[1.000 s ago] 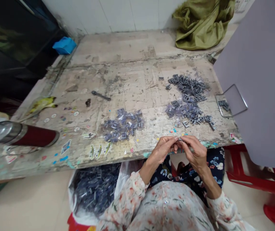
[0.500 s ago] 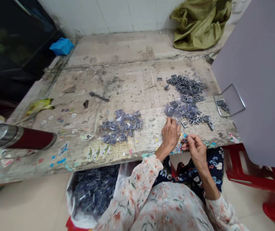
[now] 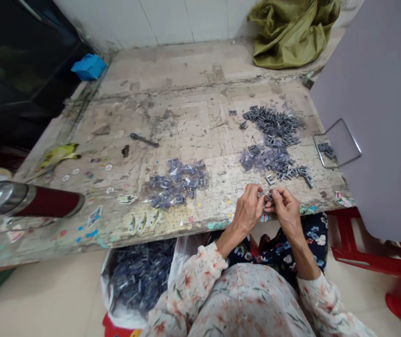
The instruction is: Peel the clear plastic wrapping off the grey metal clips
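My left hand and my right hand meet over the near edge of the worn table, fingers pinched together on a small grey metal clip held between them. Just beyond my hands lies a loose pile of grey metal clips and small clear bags. A second heap of bagged clips sits to the left of my hands. On the floor under the table edge, an open bag holds many more bagged clips.
A red and steel flask lies at the left edge. A small spanner and a banana peel lie farther left. A grey board with a wire handle stands at right, over a red stool. An olive cloth is bunched at the back.
My left hand reached out to the clip pile half a second ago and has come back to meet my right hand. Both hands now sit slightly farther up over the table edge.
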Demonstrator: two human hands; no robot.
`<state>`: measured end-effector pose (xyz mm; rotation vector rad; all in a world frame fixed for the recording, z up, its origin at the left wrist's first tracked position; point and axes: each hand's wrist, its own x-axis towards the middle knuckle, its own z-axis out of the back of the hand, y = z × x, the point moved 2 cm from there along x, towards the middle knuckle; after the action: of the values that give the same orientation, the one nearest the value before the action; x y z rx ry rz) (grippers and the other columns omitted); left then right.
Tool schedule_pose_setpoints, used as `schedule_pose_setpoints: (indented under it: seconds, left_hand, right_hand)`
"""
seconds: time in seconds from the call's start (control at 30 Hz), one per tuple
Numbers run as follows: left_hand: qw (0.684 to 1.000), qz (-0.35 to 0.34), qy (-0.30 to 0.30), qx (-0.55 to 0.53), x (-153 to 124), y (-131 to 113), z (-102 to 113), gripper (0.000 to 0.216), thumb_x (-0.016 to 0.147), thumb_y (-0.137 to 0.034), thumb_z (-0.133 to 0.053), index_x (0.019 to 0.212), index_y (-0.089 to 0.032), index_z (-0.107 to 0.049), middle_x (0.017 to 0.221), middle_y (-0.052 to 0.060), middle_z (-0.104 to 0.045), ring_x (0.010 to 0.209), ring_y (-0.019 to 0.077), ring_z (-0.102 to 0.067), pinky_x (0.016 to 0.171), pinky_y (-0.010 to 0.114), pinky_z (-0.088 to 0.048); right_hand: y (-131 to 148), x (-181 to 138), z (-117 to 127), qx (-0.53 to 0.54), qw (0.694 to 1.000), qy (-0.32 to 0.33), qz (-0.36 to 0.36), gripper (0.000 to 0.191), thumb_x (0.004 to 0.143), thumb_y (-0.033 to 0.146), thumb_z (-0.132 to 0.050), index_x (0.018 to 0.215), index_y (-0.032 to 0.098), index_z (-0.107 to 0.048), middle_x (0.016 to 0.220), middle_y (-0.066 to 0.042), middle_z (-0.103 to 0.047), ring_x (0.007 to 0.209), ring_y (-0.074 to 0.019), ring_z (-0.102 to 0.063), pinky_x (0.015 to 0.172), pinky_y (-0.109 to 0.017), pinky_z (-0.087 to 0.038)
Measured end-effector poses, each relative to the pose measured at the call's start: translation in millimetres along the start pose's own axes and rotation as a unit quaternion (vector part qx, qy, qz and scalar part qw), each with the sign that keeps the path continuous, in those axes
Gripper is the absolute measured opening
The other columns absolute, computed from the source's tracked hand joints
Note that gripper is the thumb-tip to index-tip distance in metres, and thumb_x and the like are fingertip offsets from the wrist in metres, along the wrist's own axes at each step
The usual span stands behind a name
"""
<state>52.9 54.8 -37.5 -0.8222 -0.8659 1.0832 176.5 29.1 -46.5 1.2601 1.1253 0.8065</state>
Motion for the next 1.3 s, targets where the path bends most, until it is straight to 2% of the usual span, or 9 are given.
schedule_pose_setpoints:
  seconds: [0.07,0.17,0.23,0.33,0.53,0.67,0.83,1.03,1.3]
  left_hand:
    - [0.985,0.087,-0.023,-0.150,-1.7,0.0,1.1,0.015,0.084,-0.022,-0.060,0.096,-0.021,-0.050,0.088,0.001,-0.057,0.071,0.0127,-0.057,0.069,0.026,-0.048]
    - [0.909,0.193,-0.055,-0.364,-3.0,1.0,1.4,0.038,0.072,-0.026,-0.074,0.101,-0.020,-0.050,0.081,-0.002,-0.058,0.065,0.0092,-0.057,0.064,0.022,-0.046]
    - [0.866,0.232,-0.065,-0.439,-3.9,2.1,2.1,0.045,0.065,-0.026,-0.080,0.101,-0.018,-0.054,0.080,-0.002,-0.061,0.068,0.0097,-0.059,0.068,0.022,-0.047]
    - [0.835,0.274,-0.061,-0.474,-6.2,4.7,3.6,0.037,0.064,-0.029,-0.081,0.092,-0.014,-0.062,0.079,0.000,-0.064,0.069,0.0097,-0.060,0.071,0.022,-0.047]
    - [0.859,0.271,0.010,-0.433,-7.6,0.7,6.9,0.030,0.069,-0.038,-0.079,0.079,-0.011,-0.071,0.069,0.001,-0.063,0.062,0.0094,-0.057,0.065,0.022,-0.046]
    - [0.858,0.281,-0.006,-0.430,-10.4,-2.9,8.3,0.029,0.071,-0.039,-0.077,0.079,-0.012,-0.074,0.070,0.002,-0.067,0.066,0.0108,-0.060,0.067,0.022,-0.049]
    - [0.846,0.300,-0.030,-0.439,-15.8,-3.9,8.1,0.029,0.069,-0.038,-0.080,0.083,-0.013,-0.074,0.073,0.003,-0.070,0.066,0.0126,-0.064,0.070,0.025,-0.054]
    - [0.852,0.287,-0.030,-0.437,-18.8,-15.5,14.7,0.033,0.069,-0.041,-0.080,0.082,-0.012,-0.072,0.072,0.004,-0.072,0.064,0.0155,-0.068,0.068,0.029,-0.058]
    - [0.870,0.277,-0.036,-0.407,-21.8,-24.1,17.1,0.026,0.073,-0.038,-0.076,0.077,-0.013,-0.073,0.069,0.003,-0.070,0.064,0.0133,-0.066,0.070,0.026,-0.055]
  right_hand:
    - [2.1,-1.7,-2.3,0.000,1.000,0.010,-0.003,0.037,0.080,0.054,-0.068,0.089,0.019,-0.060,0.063,0.006,-0.060,0.050,-0.0085,-0.059,0.047,-0.020,-0.057]
    - [4.6,-5.2,-5.6,0.000,1.000,0.016,-0.009,0.038,0.078,0.054,-0.070,0.090,0.019,-0.061,0.061,0.006,-0.060,0.048,-0.0093,-0.059,0.046,-0.020,-0.056]
    - [5.6,-7.4,-7.1,-0.004,1.000,0.016,-0.008,0.038,0.077,0.054,-0.071,0.089,0.019,-0.062,0.059,0.005,-0.061,0.048,-0.0100,-0.059,0.046,-0.021,-0.056]
    - [6.2,-9.7,-7.9,-0.014,1.000,0.026,-0.004,0.036,0.077,0.053,-0.072,0.087,0.019,-0.064,0.060,0.004,-0.062,0.049,-0.0104,-0.059,0.049,-0.023,-0.058]
    - [9.1,-9.8,-4.4,-0.019,0.998,0.064,-0.022,0.036,0.075,0.053,-0.073,0.081,0.018,-0.067,0.059,0.003,-0.062,0.049,-0.0096,-0.058,0.048,-0.022,-0.056]
    - [11.9,-10.4,1.0,-0.016,0.999,0.036,-0.015,0.035,0.073,0.052,-0.075,0.082,0.019,-0.069,0.066,0.002,-0.064,0.055,-0.0116,-0.060,0.051,-0.025,-0.058]
    - [17.7,-16.0,4.1,-0.141,0.980,-0.013,0.138,0.023,0.082,0.043,-0.069,0.088,0.020,-0.072,0.100,-0.007,-0.065,0.085,-0.0182,-0.065,0.063,-0.029,-0.061]
    - [29.5,-29.3,0.6,-0.291,0.913,0.045,0.283,0.023,0.094,0.024,-0.052,0.111,0.022,-0.068,0.107,-0.009,-0.064,0.102,-0.0200,-0.063,0.087,-0.037,-0.057]
    - [43.1,-48.5,3.7,-0.334,0.851,-0.015,0.405,0.030,0.088,0.009,-0.061,0.114,0.024,-0.067,0.099,-0.007,-0.069,0.094,-0.0178,-0.066,0.085,-0.033,-0.057]
